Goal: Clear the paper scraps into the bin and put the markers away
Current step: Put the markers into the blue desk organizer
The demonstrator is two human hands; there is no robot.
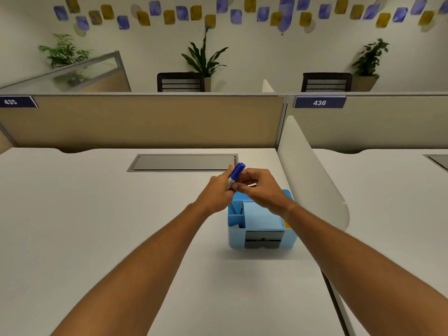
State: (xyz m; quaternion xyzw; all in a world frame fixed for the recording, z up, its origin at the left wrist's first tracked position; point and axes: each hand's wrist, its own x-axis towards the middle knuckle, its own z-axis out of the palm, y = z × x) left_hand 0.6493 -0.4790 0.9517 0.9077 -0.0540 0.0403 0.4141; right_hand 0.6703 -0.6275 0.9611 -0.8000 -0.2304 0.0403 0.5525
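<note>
A marker with a blue cap (237, 171) stands tilted above the light blue desk organizer (260, 235). My left hand (217, 190) is closed around the marker's lower barrel. My right hand (260, 190) meets it from the right, its fingertips pinching the barrel just below the cap. Both hands hover over the organizer's back compartments, where a couple of thin dark sticks show in the left slot. No paper scraps or bin appear in view.
The organizer sits on a white desk (97, 214) near a curved white side divider (312, 180). A grey cable hatch (181, 162) lies at the desk's back. Beige partition panels (145, 122) close off the far edge; chairs and plants stand beyond.
</note>
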